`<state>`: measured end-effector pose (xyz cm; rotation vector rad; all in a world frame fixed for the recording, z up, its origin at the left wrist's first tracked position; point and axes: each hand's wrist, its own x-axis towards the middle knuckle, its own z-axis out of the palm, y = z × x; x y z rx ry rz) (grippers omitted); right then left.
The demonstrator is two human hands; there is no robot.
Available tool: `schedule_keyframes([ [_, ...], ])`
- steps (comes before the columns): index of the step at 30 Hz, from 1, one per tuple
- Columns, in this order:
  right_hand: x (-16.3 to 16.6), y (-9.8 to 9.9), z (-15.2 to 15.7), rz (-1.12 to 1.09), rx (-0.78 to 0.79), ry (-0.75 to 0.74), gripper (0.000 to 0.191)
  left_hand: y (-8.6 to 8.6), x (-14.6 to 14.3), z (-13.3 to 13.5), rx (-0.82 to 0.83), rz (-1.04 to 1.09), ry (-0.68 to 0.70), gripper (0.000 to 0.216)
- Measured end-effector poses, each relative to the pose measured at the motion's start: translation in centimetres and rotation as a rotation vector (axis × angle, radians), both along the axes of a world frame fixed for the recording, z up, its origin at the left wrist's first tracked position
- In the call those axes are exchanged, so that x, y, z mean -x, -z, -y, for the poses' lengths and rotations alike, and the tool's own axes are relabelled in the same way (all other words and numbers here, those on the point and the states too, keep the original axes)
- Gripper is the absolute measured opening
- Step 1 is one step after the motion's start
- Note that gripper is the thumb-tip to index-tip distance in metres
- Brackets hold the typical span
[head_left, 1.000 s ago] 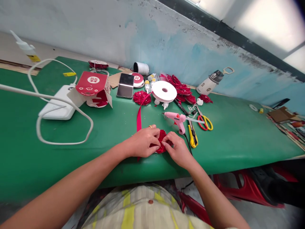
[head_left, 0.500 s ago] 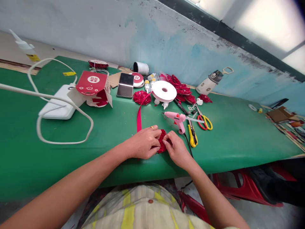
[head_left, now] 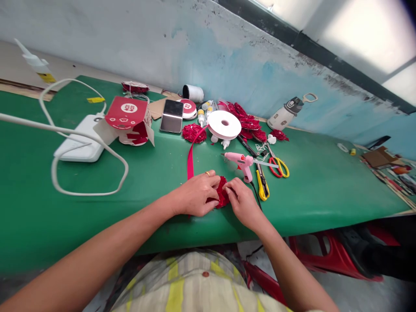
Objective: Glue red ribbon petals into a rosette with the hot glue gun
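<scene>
A red ribbon rosette [head_left: 223,194] lies on the green table between my two hands. My left hand [head_left: 197,195], with a ring on one finger, has its fingers curled and closed on the rosette's left side. On the right side, my right hand [head_left: 243,203] pinches the rosette's edge between thumb and fingers. Both hands partly cover it. A red ribbon [head_left: 190,162] runs from the white spool [head_left: 232,128] down behind my left hand. Just beyond my right hand lie a pink glue gun [head_left: 238,159] and a yellow utility knife [head_left: 263,186].
Scissors [head_left: 283,168] with red and yellow handles lie right of the glue gun. Behind are a phone [head_left: 171,116], red rosettes [head_left: 242,116], small glue bottles and a bottle [head_left: 286,113]. At left stand a red box [head_left: 127,112] and a white power bank [head_left: 81,143] with a looping cable.
My right hand's fingers have shifted slightly at the rosette's edge, and a little more of its red surface shows. My left hand stays in place on it.
</scene>
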<state>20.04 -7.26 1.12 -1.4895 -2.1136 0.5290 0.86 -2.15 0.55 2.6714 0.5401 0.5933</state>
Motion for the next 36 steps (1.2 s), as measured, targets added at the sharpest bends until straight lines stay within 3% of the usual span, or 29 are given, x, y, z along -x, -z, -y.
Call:
schedule_keyframes([
  [5, -0.5, -0.2, 0.1, -0.1, -0.06, 0.064, 0.013, -0.1, 0.1, -0.1, 0.091, 0.04, 0.009, 0.015],
  [10, -0.1, 0.0, 0.4, -0.083, -0.002, 0.025, 0.005, 0.0, 0.1, -0.2, 0.074, 0.035, 0.017, 0.016],
  [16, 0.4, 0.4, 0.0, -0.004, -0.008, 0.049, 0.013, 0.5, 0.1, -0.3, 0.046, 0.066, 0.013, 0.021],
  [23, 0.3, 0.8, 0.2, -0.037, -0.014, 0.078, 0.012, 0.3, 0.1, -0.1, 0.184, 0.07, -0.027, 0.01],
  [26, 0.3, 0.9, 0.2, -0.118, -0.016, 0.095, 0.01, 0.0, 0.1, -0.1, 0.209, 0.059, -0.028, 0.016],
  [33, -0.6, 0.1, 1.0, -0.556, 0.107, 0.249, 0.005, 0.1, 0.0, -0.1, 0.165, 0.055, -0.014, 0.026],
  [36, -0.7, -0.7, 2.2, -0.57, 0.097, 0.264, 0.005, 0.1, -0.1, 0.0, 0.137, 0.046, -0.019, 0.025],
])
